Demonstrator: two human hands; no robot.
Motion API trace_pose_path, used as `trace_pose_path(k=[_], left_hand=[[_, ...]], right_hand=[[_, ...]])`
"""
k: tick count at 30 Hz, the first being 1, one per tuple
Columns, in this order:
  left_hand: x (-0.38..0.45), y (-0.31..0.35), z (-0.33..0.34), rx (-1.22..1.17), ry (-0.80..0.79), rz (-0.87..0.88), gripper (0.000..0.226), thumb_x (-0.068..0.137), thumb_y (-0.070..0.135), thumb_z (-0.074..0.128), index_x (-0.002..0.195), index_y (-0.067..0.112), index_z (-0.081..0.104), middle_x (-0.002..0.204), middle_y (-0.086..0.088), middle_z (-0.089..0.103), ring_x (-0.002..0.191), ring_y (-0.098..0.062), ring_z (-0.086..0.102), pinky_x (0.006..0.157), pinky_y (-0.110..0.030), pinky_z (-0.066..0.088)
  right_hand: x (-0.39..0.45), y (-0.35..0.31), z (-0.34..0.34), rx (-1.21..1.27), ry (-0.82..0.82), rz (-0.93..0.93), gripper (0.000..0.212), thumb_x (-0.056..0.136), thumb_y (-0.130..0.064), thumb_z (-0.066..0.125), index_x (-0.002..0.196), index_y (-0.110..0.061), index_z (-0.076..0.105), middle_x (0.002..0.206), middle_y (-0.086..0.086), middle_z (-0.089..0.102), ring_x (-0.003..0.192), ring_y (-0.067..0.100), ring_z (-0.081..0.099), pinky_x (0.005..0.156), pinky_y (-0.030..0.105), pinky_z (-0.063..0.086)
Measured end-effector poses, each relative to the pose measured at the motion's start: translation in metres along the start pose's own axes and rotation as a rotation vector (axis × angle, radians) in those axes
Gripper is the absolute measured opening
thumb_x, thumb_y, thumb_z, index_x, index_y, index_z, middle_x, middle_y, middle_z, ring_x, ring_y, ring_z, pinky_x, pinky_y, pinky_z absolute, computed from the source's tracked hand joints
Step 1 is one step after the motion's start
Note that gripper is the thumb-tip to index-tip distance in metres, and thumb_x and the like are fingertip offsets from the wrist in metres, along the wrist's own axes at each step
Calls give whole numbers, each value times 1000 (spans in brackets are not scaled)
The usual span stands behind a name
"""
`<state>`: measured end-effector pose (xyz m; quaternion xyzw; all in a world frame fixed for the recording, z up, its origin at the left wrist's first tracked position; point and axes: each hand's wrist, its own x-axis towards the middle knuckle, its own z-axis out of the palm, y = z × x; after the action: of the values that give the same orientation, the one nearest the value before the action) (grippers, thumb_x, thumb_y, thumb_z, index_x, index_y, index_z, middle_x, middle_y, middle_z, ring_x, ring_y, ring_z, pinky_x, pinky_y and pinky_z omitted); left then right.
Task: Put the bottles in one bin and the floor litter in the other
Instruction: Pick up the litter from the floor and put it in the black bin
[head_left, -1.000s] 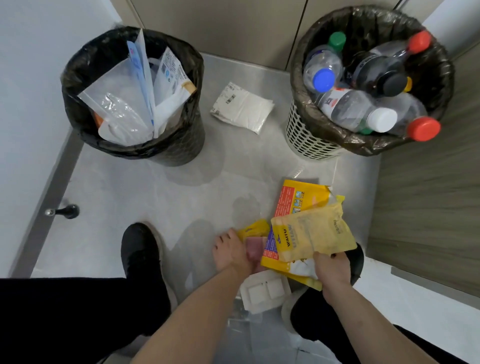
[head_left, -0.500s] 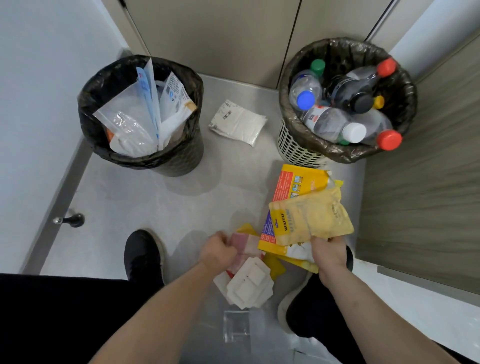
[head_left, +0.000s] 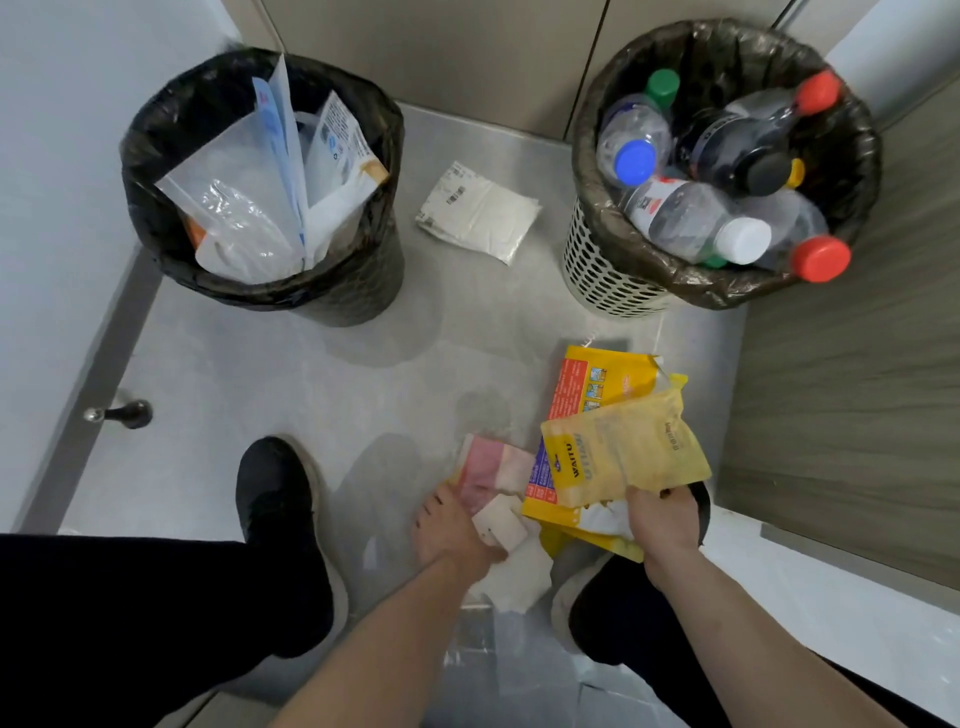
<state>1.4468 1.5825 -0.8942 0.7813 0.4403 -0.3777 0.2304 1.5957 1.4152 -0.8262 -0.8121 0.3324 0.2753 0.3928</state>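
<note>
My right hand (head_left: 660, 525) grips a bunch of yellow wrappers (head_left: 623, 447) held above the floor. Beside it, my left hand (head_left: 452, 530) holds a pink packet (head_left: 488, 467) together with white plastic packaging (head_left: 501, 522). At the back left, the black-lined bin (head_left: 363, 280) holds clear and white bags and wrappers. The white mesh bin (head_left: 592, 280) at the back right is full of plastic bottles (head_left: 691, 223) with coloured caps. A white packet (head_left: 478, 210) lies on the floor between the two bins.
My two dark shoes (head_left: 275, 519) stand on the grey floor on either side of my hands. Clear plastic (head_left: 467, 639) lies on the floor under my arms. A door stopper (head_left: 122, 414) sticks out at the left wall. A wooden panel (head_left: 857, 389) closes the right side.
My left hand has lifted the pink packet and white packaging off the floor and brought them closer to the yellow wrappers. My right hand has kept its grip.
</note>
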Motion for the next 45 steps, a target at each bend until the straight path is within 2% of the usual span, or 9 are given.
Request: trace_pose_path(k=[5,10,15,23,27,31,35,40,45], left_hand=[[10,-13,-29,-144,-48,10,64,66,61,81,115,26,57,116,1,68,108,-23,66,90,-35,53],[1,-18,-52,-284,-96,78,55,73,41,83,119,16,64,113,-5,71,103,-26,70,82,-32,56],[-27,-10,-101,-259,-104,123,52,79,37,78,121,14,57,119,-8,66,108,-28,66,80,-35,58],[-78,-26,-232,88,157,269,49,83,35,67,129,18,56,129,-8,64,117,-30,64,91,-37,53],[-118,-37,-299,303,234,364,47,87,27,63,131,14,56,132,-7,62,119,-29,62,92,-39,54],[-158,-54,-361,387,326,411,46,87,28,62,130,16,54,127,-6,63,114,-28,62,92,-40,54],[-188,-79,-408,234,400,436,54,90,38,65,138,17,50,131,-4,59,119,-27,58,89,-35,50],[-195,-109,-421,-212,425,428,54,95,32,67,143,15,49,136,-6,60,123,-29,57,91,-30,43],[-173,-109,-425,-414,449,371,50,91,33,71,134,13,58,131,-9,65,119,-30,61,89,-32,47]], right_hand=[[-3,-22,1,-6,-3,-35,48,92,-14,57,140,-11,53,130,11,61,115,34,57,87,34,41],[-26,-45,-3,16,-23,-110,43,92,-13,56,135,-18,54,116,5,60,102,27,53,87,36,43],[-60,-64,-23,-21,-32,-164,42,89,-13,56,130,-17,57,111,9,64,104,35,61,91,43,53],[-130,-110,-71,-222,-180,-283,19,85,-4,61,101,-13,60,90,5,64,89,29,63,82,39,56],[-170,-135,-88,-340,-237,-422,24,84,-14,65,108,-14,66,102,7,70,96,29,67,83,41,58],[-220,-174,-100,-384,-235,-659,9,89,-29,63,92,-21,63,99,4,69,94,24,65,77,36,52],[-260,-212,-112,-344,-185,-842,7,90,-28,62,94,-23,65,95,-3,67,92,21,64,79,38,55],[-274,-223,-111,-241,-203,-891,19,84,-15,67,102,-21,69,97,-3,70,93,18,63,65,26,46],[-277,-235,-80,-39,-233,-801,15,83,-20,72,98,-19,70,100,4,74,97,22,69,83,41,56]])
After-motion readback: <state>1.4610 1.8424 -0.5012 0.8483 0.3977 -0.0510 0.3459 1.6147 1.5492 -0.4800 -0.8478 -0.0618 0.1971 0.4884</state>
